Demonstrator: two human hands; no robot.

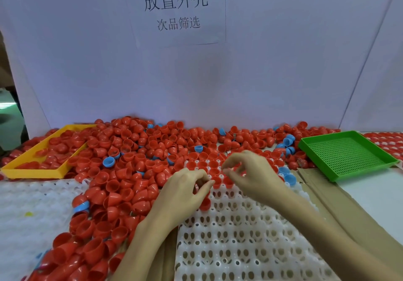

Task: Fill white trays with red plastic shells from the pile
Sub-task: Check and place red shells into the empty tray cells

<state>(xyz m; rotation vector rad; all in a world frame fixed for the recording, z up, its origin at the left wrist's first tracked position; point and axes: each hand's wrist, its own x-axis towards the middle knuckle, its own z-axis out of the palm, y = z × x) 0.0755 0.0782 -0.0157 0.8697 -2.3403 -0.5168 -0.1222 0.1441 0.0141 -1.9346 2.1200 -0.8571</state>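
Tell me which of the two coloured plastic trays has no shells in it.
The green perforated plastic tray at far right: its mesh floor is bare, while the yellow plastic tray at far left holds red plastic shells.

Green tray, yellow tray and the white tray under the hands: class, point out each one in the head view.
green tray (346,155), head view, on its bare perforated floor.
yellow tray (32,173), head view, on its near rim.
white tray (239,243), head view, on its unfilled holed part.
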